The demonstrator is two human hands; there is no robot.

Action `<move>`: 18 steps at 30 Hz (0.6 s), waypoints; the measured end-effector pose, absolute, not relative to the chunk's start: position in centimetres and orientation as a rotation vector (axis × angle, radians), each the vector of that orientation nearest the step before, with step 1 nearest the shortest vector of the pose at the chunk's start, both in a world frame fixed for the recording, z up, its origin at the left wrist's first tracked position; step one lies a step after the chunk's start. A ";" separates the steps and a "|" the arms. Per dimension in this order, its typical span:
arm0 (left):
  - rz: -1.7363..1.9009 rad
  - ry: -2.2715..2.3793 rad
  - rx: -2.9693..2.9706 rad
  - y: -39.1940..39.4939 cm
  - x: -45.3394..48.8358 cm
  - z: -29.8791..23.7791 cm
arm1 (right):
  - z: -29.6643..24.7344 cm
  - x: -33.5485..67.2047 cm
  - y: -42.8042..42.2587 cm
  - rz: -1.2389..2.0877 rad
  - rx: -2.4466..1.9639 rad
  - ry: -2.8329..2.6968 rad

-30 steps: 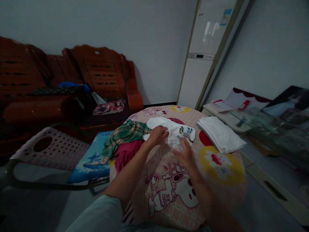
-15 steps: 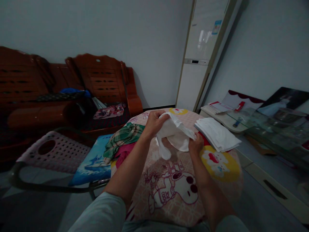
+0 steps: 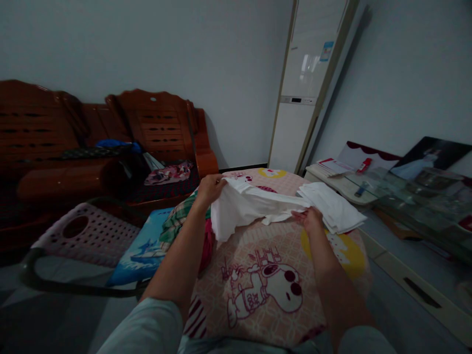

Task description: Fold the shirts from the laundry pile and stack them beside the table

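Observation:
A white cloth garment (image 3: 247, 204) is stretched sideways between my two hands above a round table with a pink patterned cover (image 3: 258, 246). My left hand (image 3: 211, 189) is closed on its upper left corner. My right hand (image 3: 310, 216) grips its right end, fingers partly behind the fabric. From the left hand the cloth hangs in a loose flap. Just right of my right hand lies a folded white stack of cloth (image 3: 337, 209). Left of the garment, partly behind my left forearm, are a green plaid cloth (image 3: 177, 221) and a dark pink cloth (image 3: 208, 241).
A chair with a woven back (image 3: 88, 233) and a blue cushion (image 3: 142, 250) stands at the left of the table. Behind it is a wooden sofa (image 3: 158, 128). A glass shelf (image 3: 383, 191) is at the right, and a tall white air conditioner (image 3: 295, 128) stands at the back.
My hands have moved apart, the left one leftward and the right one slightly rightward. The white garment, bunched before, is now drawn out wide between them.

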State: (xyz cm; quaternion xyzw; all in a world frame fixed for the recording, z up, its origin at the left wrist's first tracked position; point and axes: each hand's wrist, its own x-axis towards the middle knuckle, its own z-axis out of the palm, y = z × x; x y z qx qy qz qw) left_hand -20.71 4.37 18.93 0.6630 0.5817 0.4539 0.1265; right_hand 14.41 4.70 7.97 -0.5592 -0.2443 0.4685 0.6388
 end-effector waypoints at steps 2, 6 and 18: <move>1.389 1.741 1.876 4.6 -20.9 18.5 | 10.4 14.4 5.1 1.072 -1.080 -0.582; 1.697 1.468 1.683 4.4 -20.1 18.8 | 15.6 15.0 5.8 0.759 -0.789 -0.722; 0.462 1.526 2.193 1.6 -21.2 10.6 | 5.2 16.1 2.7 0.190 -1.303 -1.753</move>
